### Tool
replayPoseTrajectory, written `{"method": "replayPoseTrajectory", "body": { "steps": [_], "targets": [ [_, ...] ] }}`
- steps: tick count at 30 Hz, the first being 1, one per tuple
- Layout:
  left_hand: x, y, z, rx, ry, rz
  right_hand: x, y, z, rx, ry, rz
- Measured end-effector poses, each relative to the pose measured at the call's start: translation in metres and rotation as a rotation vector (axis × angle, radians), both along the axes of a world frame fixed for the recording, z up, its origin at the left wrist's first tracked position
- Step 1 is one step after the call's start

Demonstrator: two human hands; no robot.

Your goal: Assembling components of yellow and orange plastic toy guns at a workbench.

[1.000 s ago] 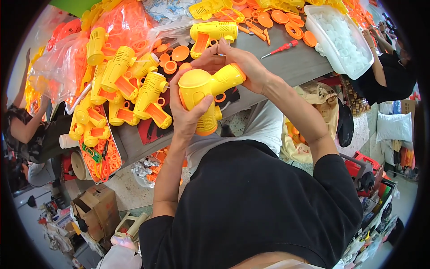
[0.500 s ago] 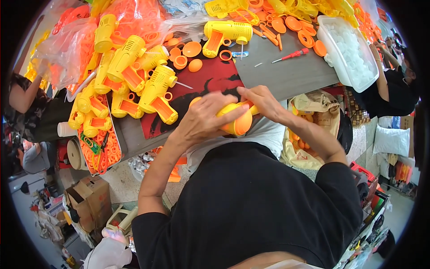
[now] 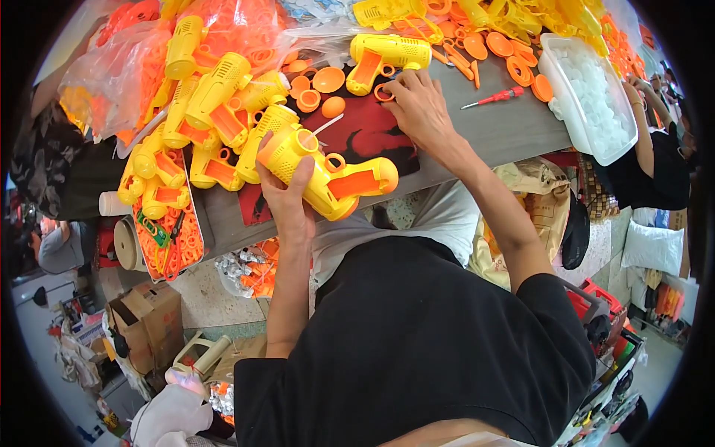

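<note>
My left hand is closed around the barrel end of a yellow toy gun body, holding it tilted above the table's near edge. Its open handle shows orange inside, and a small orange loop sits beside the handle. My right hand reaches out over the table, thumb and fingertips pinching an orange ring beside a red mat. Just beyond the ring lies another yellow gun body. Orange discs and an orange ball-shaped cap rest between my hands.
Several yellow gun bodies are piled at left, above a tray of orange rings. A red screwdriver lies to the right, near a white bin of translucent parts. Other people work at both sides. A paper sack stands below the table.
My hands have separated. The left has moved left with the gun body, whose handle now points right. The right has left the gun body and stretched forward to the orange ring.
</note>
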State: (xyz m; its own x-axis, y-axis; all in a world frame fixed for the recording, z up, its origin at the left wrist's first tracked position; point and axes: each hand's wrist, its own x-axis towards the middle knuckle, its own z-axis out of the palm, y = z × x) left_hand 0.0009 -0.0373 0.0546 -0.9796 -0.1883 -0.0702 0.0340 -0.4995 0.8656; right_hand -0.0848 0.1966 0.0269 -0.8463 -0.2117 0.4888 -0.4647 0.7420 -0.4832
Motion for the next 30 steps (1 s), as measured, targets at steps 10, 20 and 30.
{"method": "replayPoseTrajectory", "body": {
  "steps": [10,20,30],
  "targets": [
    [-0.015,-0.007,0.012,-0.452,0.144,0.073,0.022,-0.018,0.026,-0.404,-0.554,0.120],
    [-0.020,-0.004,0.034,-1.193,0.399,0.126,0.049,-0.029,0.051,-0.472,-0.288,0.140],
    [-0.024,-0.002,0.036,-0.540,0.160,-0.270,0.061,-0.017,0.073,-0.637,-0.699,0.193]
  ]
}}
